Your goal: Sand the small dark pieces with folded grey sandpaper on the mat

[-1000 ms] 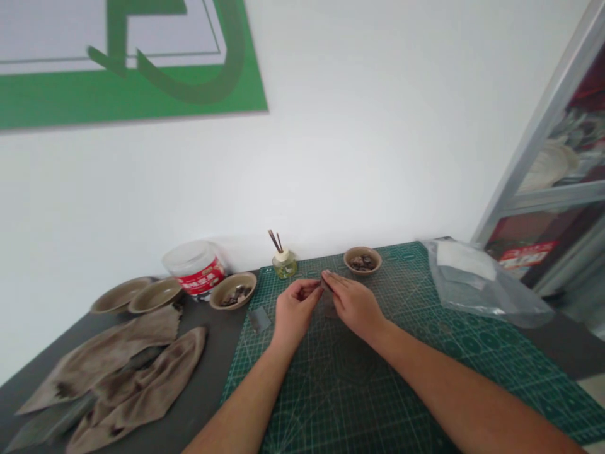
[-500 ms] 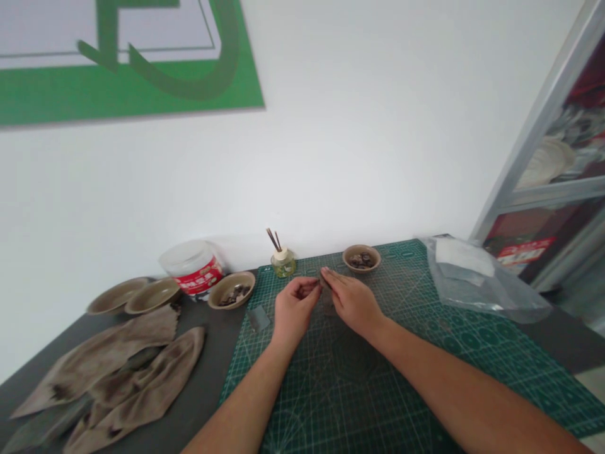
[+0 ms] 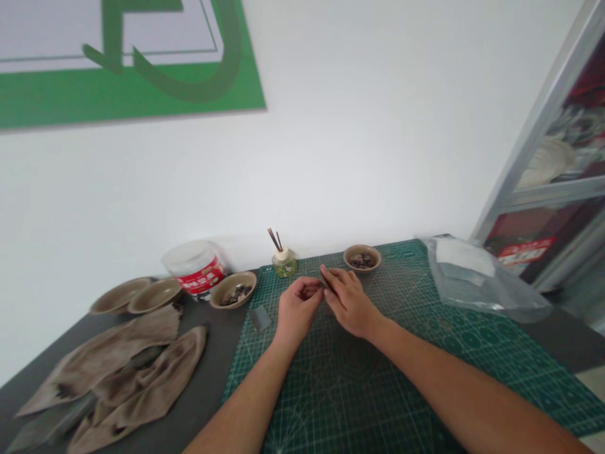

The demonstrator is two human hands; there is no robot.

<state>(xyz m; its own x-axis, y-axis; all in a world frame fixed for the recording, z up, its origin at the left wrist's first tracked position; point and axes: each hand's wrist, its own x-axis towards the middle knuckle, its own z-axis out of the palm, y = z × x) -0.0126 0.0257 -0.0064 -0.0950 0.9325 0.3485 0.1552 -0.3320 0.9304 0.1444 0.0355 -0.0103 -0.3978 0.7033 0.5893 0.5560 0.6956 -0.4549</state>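
Note:
My left hand and my right hand meet above the green cutting mat. Between the right fingers shows a small dark flat piece, tilted and too blurred to name. The left thumb and fingertips are pinched together right beside it; whatever they hold is hidden. Just behind the hands stands a small tan bowl with dark, bead-like pieces in it. A second bowl, to the left, holds dark and pale pieces.
A reed diffuser stands at the mat's back edge, near a small clear rectangle. Brown stained cloths, more bowls and a red-labelled tub are leftward. A clear plastic bag lies at right, beside a glazed cabinet.
The right fingers have shifted, with the thumb now lower and apart from the fingers, showing more of the dark piece. The left hand stays pinched nearly in place. The view has moved slightly.

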